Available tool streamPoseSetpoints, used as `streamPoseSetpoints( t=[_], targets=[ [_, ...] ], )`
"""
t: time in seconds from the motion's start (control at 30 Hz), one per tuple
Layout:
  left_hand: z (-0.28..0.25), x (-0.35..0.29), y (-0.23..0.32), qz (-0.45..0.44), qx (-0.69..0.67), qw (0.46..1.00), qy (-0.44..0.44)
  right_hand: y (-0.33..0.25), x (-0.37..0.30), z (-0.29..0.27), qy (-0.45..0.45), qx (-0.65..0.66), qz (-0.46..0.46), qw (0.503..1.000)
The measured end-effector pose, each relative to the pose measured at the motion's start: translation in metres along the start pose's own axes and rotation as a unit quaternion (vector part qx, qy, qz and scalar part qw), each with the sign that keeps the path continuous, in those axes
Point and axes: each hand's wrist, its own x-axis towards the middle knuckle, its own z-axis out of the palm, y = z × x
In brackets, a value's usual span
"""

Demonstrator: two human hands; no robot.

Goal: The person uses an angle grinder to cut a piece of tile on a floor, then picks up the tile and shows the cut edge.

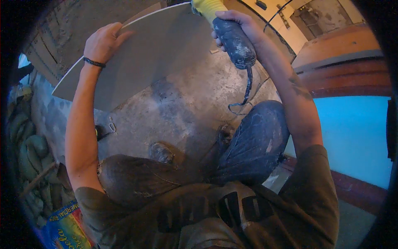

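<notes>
A large grey tile point(161, 50) with a thin pale edge leans in front of me, raised off the concrete floor. My left hand point(103, 43) grips its upper left edge, the thumb lying along the face. In my right hand point(244, 27) is an angle grinder point(234, 43) with a dusty dark body and a yellow front end. My fingers wrap round that body near the tile's upper right corner. The grinder's head and any disc are cut off by the top of the picture. A black cord point(248, 85) hangs from its tail.
I squat on a stained concrete floor point(182, 95). Crumpled green sacks point(35, 151) and a colourful printed bag point(66, 228) lie at left. A wooden piece with a light-blue panel point(352, 133) stands close on my right. A small loop point(112, 125) lies near my left knee.
</notes>
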Motion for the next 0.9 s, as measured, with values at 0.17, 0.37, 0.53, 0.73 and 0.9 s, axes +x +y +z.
streamPoseSetpoints(
  t=[0.17, 0.37, 0.53, 0.73, 0.9],
  targets=[
    [-0.0012, -0.0006, -0.0006, 0.001, -0.001, 1.000, 0.008, 0.0020, 0.0017, -0.0002, -0.006, 0.014, -0.002, 1.000],
    [0.0006, 0.0003, -0.0009, 0.007, 0.006, 1.000, 0.006, 0.0002, -0.0011, 0.0015, 0.019, -0.010, 0.008, 1.000],
    [0.0027, -0.0009, -0.0064, 0.032, 0.011, 0.999, 0.029, 0.0007, -0.0035, 0.0045, 0.016, -0.017, 0.002, 1.000],
    [0.0035, -0.0007, -0.0049, 0.031, 0.010, 0.999, 0.040, 0.0007, -0.0049, 0.0030, 0.005, -0.013, -0.018, 1.000],
    [0.0030, -0.0013, -0.0047, 0.031, 0.010, 0.999, 0.036, 0.0002, -0.0051, 0.0057, 0.027, -0.012, -0.002, 1.000]
  ],
)
